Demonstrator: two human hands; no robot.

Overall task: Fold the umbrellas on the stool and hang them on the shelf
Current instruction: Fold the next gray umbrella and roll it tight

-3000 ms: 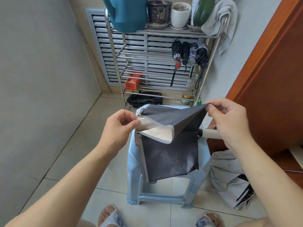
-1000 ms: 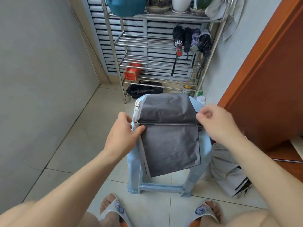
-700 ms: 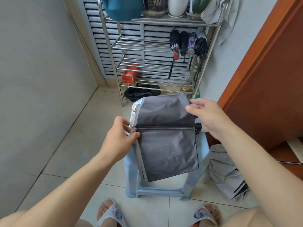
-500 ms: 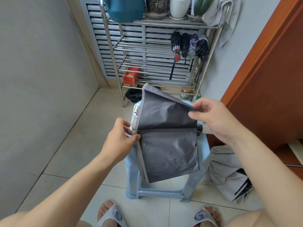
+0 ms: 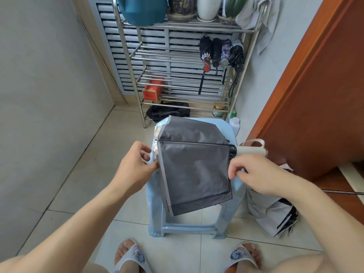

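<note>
I can read one gold character, 福, on the dark flowerpot (image 5: 181, 5) atop my shelf (image 5: 197, 28); the red tin's (image 5: 152, 91) label is too blurred.

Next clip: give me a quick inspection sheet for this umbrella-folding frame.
Surface: pale blue plastic stool on tiled floor.
Job's things: grey fabric umbrella lies flattened across the stool, handle toward the right; four folded umbrellas hang on the steel wire shelf.
Clutter: white and black umbrella crumpled on the floor, right of the stool.
Grippers: left hand pinches the canopy's left edge; right hand pinches its right edge.
Cables: nothing seen.
Surroundings: brown wooden door at right; pots on the shelf top.
</note>
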